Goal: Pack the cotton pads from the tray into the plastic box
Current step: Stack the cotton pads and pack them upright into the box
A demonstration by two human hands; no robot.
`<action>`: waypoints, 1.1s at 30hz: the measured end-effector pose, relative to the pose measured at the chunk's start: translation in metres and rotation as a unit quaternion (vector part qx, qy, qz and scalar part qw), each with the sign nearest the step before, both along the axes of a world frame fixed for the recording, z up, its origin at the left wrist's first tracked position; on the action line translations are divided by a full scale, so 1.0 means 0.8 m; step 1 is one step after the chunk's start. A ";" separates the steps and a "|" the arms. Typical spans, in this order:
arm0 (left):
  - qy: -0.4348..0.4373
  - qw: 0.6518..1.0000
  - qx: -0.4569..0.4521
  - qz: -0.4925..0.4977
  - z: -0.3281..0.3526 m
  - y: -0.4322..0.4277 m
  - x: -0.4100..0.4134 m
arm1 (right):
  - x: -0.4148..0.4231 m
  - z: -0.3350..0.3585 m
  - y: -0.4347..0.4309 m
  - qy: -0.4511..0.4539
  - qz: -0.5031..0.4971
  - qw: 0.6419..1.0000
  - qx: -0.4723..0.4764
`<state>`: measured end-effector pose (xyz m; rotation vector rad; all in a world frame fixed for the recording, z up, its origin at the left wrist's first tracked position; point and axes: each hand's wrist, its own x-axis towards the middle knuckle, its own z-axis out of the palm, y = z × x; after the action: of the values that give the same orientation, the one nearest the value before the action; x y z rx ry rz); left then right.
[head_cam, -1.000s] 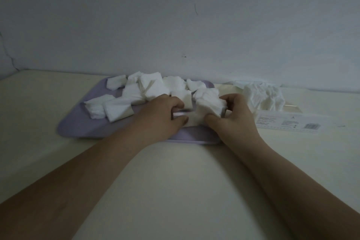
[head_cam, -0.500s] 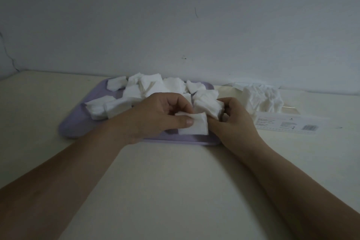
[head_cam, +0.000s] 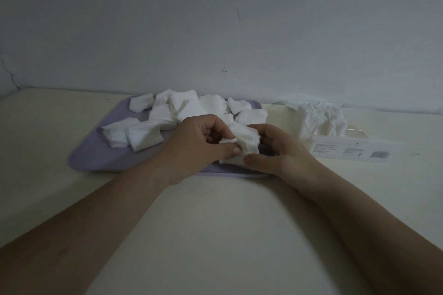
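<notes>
Over the tray (head_cam: 96, 158), both the left hand (head_cam: 199, 146) and right hand (head_cam: 275, 153) gripped a stack of cotton pads (head_cam: 244, 143); gathering seemed underway, with carrying it right to the plastic box (head_cam: 354, 133) next.

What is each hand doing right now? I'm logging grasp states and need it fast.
Left hand: closed on the stack of cotton pads, thumb pinching its front.
Right hand: closed on the same stack from the other side.

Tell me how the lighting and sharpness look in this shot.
Head view: dim and flat, with no glare; the cotton pads between the left hand and right hand lose surface detail; the label print on the plastic box is too soft to read.
</notes>
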<state>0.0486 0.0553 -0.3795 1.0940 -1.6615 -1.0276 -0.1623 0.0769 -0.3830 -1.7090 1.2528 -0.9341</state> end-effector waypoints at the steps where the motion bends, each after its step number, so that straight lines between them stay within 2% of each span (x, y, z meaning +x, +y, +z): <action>1: -0.010 1.000 -0.008 0.006 -0.001 0.000 0.000 | 0.001 0.001 0.001 0.003 0.002 1.000 0.002; 6: -0.048 0.999 0.002 0.017 0.001 0.001 -0.002 | 0.004 -0.004 0.002 0.016 -0.022 0.999 -0.042; 9: -0.054 0.997 0.034 -0.035 0.004 -0.001 0.003 | -0.001 -0.003 0.003 0.017 -0.006 0.999 -0.038; 12: -0.072 0.993 0.029 -0.087 0.003 -0.001 0.003 | -0.002 -0.002 0.004 0.027 -0.004 0.999 -0.040; 18: -0.099 0.995 0.013 -0.016 -0.002 -0.006 0.002 | 0.010 0.004 0.008 0.086 -0.055 0.993 -0.054; 22: -0.100 0.994 0.024 -0.030 0.001 -0.003 -0.005 | 0.018 0.011 0.014 0.064 -0.032 0.997 0.008; 27: -0.094 0.994 0.012 -0.053 -0.005 0.002 -0.015 | 0.019 0.016 0.012 0.047 -0.020 0.998 0.022; 33: -0.102 0.994 -0.002 -0.035 -0.004 0.000 -0.012 | 0.019 0.007 0.006 -0.010 -0.093 0.995 0.018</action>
<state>0.0393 0.0550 -0.3831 1.1776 -1.8742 -0.9830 -0.1474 0.0817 -0.3772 -1.5712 1.4242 -1.0287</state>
